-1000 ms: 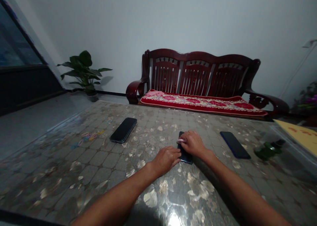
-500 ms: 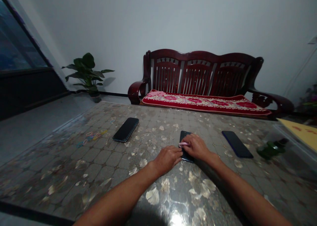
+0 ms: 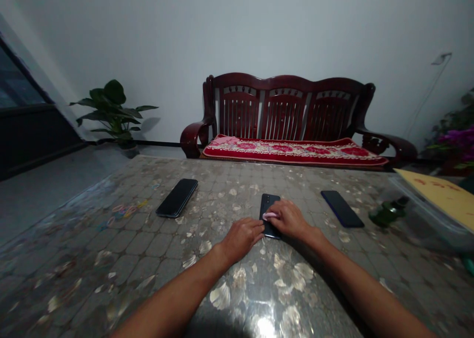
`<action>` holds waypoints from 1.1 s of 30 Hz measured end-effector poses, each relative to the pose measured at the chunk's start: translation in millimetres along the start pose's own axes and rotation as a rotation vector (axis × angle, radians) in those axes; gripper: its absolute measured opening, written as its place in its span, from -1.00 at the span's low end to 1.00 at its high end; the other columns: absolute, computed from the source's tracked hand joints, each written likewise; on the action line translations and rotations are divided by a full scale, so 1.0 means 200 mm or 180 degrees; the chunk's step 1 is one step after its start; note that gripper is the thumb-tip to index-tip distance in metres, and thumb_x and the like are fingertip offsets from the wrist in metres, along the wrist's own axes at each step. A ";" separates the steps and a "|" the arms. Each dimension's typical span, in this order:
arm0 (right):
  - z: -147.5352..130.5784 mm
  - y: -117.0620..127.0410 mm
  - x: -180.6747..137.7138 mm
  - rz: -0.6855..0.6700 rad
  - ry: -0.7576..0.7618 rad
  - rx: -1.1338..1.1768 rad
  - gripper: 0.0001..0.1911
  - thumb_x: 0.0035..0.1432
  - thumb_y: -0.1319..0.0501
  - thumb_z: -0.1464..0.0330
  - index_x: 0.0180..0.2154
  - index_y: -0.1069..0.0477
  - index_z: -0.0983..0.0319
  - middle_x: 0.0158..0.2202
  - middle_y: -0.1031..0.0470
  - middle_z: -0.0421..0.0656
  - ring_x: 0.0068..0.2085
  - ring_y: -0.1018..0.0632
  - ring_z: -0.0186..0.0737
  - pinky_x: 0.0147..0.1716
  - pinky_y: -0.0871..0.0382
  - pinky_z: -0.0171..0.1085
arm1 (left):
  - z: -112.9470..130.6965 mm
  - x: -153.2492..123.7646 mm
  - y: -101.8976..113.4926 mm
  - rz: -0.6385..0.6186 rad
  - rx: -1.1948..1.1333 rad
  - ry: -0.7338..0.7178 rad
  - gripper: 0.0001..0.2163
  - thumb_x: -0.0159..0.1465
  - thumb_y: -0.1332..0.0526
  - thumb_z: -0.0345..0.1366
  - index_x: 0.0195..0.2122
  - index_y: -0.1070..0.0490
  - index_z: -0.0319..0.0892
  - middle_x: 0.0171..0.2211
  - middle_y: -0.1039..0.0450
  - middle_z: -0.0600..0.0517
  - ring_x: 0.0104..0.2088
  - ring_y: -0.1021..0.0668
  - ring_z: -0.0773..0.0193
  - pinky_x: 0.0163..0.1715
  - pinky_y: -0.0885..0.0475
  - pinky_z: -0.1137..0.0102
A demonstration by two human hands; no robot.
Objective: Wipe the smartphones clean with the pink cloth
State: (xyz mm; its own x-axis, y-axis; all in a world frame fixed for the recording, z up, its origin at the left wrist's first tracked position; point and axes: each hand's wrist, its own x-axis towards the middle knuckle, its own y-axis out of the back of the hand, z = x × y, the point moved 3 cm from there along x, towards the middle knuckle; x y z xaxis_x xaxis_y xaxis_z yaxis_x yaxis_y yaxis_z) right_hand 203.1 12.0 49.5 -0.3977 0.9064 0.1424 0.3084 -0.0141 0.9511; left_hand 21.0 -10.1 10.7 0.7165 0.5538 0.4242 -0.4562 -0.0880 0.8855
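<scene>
A dark smartphone (image 3: 273,232) lies on the table before me, its back with the camera lenses facing up. Against its left edge press the bent fingers of my left hand (image 3: 242,238), steadying it. My right hand (image 3: 291,218) is closed over the phone's back and pinches a small pale pink piece (image 3: 271,215) that touches the surface. What that piece is made of is too small to tell. Off to the left rests a black smartphone (image 3: 177,198), screen up. Another smartphone with a blue edge (image 3: 342,208) lies to the right.
Several coloured rubber bands (image 3: 128,210) lie at the left. On the right are a green bottle (image 3: 388,212) and a clear plastic box (image 3: 425,224) under a yellow sheet (image 3: 440,190). A wooden bench (image 3: 285,113) and a potted plant (image 3: 114,113) stand beyond the patterned table (image 3: 155,274).
The view has turned slightly to the right, so everything sits further left. Both hands stay at the phone, and the pink piece remains in my right fingers.
</scene>
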 end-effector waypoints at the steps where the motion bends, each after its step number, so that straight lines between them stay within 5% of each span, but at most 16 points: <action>1: 0.02 0.00 0.01 0.0022 -0.0048 -0.0032 -0.79 0.27 -0.18 0.30 -0.24 -0.61 0.15 -0.27 -0.59 -0.16 -0.17 -0.48 -0.18 -0.14 -0.14 -0.25 | 0.00 0.00 0.00 0.0030 0.0001 0.0000 -0.86 0.36 -0.26 -0.33 -0.10 -0.56 -0.17 -0.10 -0.63 -0.06 -0.14 -0.64 0.15 -0.09 -0.54 0.30; 9: 0.17 0.03 0.10 0.0359 -0.0797 -0.0510 -0.75 0.32 -0.16 0.25 -0.21 -0.59 0.19 -0.20 -0.60 -0.05 -0.13 -0.48 -0.10 -0.18 -0.15 -0.23 | -0.01 -0.01 -0.02 0.0195 0.0014 -0.0043 -0.84 0.38 -0.22 -0.33 -0.10 -0.57 -0.17 -0.09 -0.63 -0.09 -0.15 -0.65 0.18 -0.08 -0.56 0.29; 18: 0.09 0.03 -0.03 0.0121 -0.0175 -0.0145 -0.79 0.29 -0.16 0.31 -0.27 -0.58 0.18 -0.27 -0.58 -0.14 -0.17 -0.48 -0.19 -0.16 -0.13 -0.26 | -0.02 -0.01 -0.01 0.0219 -0.0056 -0.0027 -0.85 0.36 -0.25 -0.33 -0.11 -0.58 -0.17 -0.09 -0.64 -0.08 -0.15 -0.66 0.17 -0.08 -0.57 0.27; 26: 0.19 0.03 0.07 0.0405 -0.0841 -0.0386 -0.75 0.34 -0.16 0.25 -0.19 -0.59 0.19 -0.16 -0.60 -0.06 -0.12 -0.49 -0.13 -0.15 -0.15 -0.25 | -0.01 0.00 -0.01 0.0267 0.0001 -0.0013 -0.85 0.37 -0.23 -0.33 -0.12 -0.59 -0.16 -0.12 -0.64 -0.08 -0.17 -0.67 0.18 -0.10 -0.58 0.29; 33: 0.09 0.01 0.02 0.0174 -0.0335 -0.0130 -0.79 0.31 -0.17 0.31 -0.21 -0.59 0.17 -0.21 -0.58 -0.12 -0.13 -0.47 -0.18 -0.13 -0.14 -0.26 | 0.00 0.00 -0.01 0.0322 0.0098 0.0009 -0.87 0.36 -0.26 -0.32 -0.15 -0.59 -0.16 -0.14 -0.65 -0.06 -0.18 -0.67 0.17 -0.12 -0.58 0.29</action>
State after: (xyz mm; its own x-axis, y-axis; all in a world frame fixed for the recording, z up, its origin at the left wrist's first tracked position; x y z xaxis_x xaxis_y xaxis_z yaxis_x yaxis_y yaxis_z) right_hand 218.1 24.3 46.7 -0.2876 0.9431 0.1667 0.2907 -0.0799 0.9535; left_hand 21.8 -10.2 8.9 0.6662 0.5430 0.5112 -0.5096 -0.1691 0.8436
